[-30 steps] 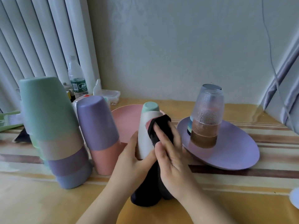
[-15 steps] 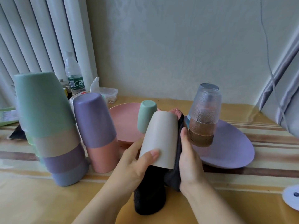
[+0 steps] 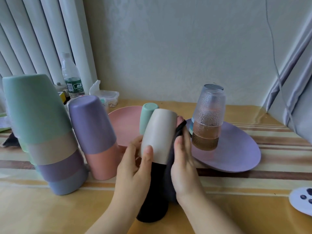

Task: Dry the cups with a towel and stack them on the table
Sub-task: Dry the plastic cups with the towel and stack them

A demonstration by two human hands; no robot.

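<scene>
My left hand [image 3: 135, 168] grips a beige cup [image 3: 159, 134], held upside down and tilted over the table's near middle. A dark towel [image 3: 152, 196] hangs from the cup's mouth and wraps its right side. My right hand [image 3: 183, 159] presses the towel against that side with straight fingers. A tall stack of inverted cups [image 3: 40, 130], green on top, leans at the left. Beside it stands a purple cup over a pink one [image 3: 96, 137]. A small green cup [image 3: 146, 118] stands inverted on the pink plate [image 3: 125, 125].
Stacked textured glasses [image 3: 208, 119] stand upside down on a purple plate [image 3: 236, 152] at the right. A water bottle [image 3: 71, 76] and a small plastic box [image 3: 108, 97] sit at the back left by the wall. A white disc [image 3: 302, 200] lies at the right edge.
The cup has turned in my left hand and tilted right. My right hand slid from the cup's front to its right side with the towel.
</scene>
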